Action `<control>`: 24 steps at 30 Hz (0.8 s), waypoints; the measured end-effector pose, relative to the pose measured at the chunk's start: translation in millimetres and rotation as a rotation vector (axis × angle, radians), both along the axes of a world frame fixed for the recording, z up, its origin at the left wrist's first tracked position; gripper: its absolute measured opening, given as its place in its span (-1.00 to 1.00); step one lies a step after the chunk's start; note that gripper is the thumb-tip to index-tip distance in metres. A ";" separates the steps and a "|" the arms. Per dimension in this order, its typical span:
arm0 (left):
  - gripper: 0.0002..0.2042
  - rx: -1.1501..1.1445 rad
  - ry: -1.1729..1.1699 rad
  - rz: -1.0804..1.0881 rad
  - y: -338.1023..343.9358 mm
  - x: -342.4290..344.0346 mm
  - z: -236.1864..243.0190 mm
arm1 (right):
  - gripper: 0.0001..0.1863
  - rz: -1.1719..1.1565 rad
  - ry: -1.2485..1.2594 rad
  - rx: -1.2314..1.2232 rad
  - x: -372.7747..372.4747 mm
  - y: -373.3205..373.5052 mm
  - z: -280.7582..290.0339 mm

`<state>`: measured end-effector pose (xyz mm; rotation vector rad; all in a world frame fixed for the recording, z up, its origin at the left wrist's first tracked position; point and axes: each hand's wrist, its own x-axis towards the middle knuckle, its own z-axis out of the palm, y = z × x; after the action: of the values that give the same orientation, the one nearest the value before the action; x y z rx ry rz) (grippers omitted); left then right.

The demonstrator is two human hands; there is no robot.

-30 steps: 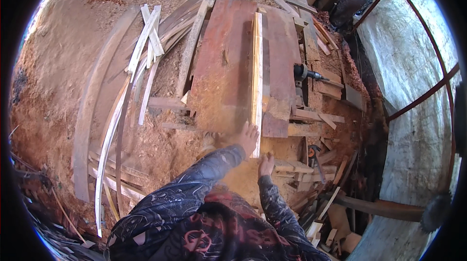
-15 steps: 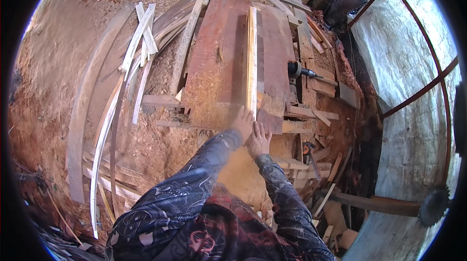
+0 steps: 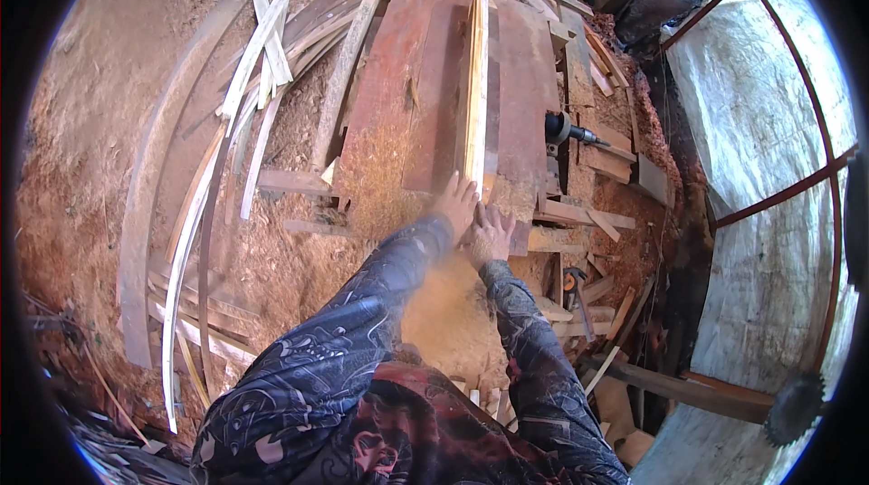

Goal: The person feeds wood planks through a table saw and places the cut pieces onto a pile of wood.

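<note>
My left hand (image 3: 455, 202) rests at the near end of a long pale wooden strip (image 3: 480, 87), its fingers stretched forward against the wood. Just right of it and slightly lower, my right hand (image 3: 491, 233) touches around the same end, fingers apart and slightly bent. The strip lies lengthwise on weathered reddish boards (image 3: 380, 123), which are dusted with sawdust near my hands. Below my hands is a hazy yellowish patch of fine sawdust (image 3: 434, 304). Part of the strip's end is hidden by my fingers.
Crossed pale slats (image 3: 272, 42) and long curved offcuts (image 3: 186, 268) lie left. At right are a dark cylindrical tool (image 3: 566, 130), an orange-and-black tool (image 3: 572, 279), scrap wood, a toothed circular blade (image 3: 793, 408) and a pale sheet (image 3: 733, 123) crossed by rusty bars.
The pale strip has moved away from me along the boards. Both hands have moved forward with it, and my right hand has come up beside the left at the strip's end.
</note>
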<state>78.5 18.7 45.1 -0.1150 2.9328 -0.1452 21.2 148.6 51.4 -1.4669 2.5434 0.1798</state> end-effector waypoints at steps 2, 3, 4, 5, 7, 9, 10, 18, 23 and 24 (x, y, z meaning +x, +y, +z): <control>-0.30 0.027 0.020 0.029 -7.1 -6.0 -3.7 | -0.33 0.001 0.032 0.007 -7.5 -7.5 -2.0; -0.29 0.030 0.023 0.032 -10.8 -9.8 -5.4 | -0.33 0.001 0.030 0.008 -11.5 -10.9 -3.9; -0.28 0.043 0.006 0.030 -13.1 -12.9 -7.1 | -0.35 0.016 0.062 -0.027 -15.2 -13.6 -6.2; -0.28 0.037 0.025 0.024 -14.7 -15.8 -8.6 | -0.37 0.025 0.099 -0.037 -18.3 -16.0 -8.7; -0.27 0.080 0.068 0.115 -18.1 -17.6 -11.0 | -0.55 0.024 0.111 -0.031 -24.3 -21.8 -13.0; -0.24 0.157 0.142 0.151 -24.6 -7.8 -13.6 | -0.72 0.023 0.130 -0.010 -29.5 -29.1 -14.4; -0.21 0.240 0.171 0.184 -29.5 1.1 -15.1 | -0.68 0.026 0.157 -0.010 -31.7 -32.6 -13.6; 0.05 0.259 -0.091 0.814 -127.7 115.1 -39.0 | -0.38 0.019 0.080 0.132 -54.3 -66.1 8.1; 0.16 0.301 -0.378 0.987 -139.2 135.2 -52.7 | -0.25 0.022 0.121 0.059 -69.3 -85.0 1.5; 0.16 0.306 -0.379 0.989 -139.1 134.4 -55.7 | -0.25 0.026 0.122 0.063 -73.4 -89.8 -0.7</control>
<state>212.9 -120.3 -10.6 -1.2683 2.1740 0.3809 -52.2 58.7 50.7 -1.5092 2.5883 0.3598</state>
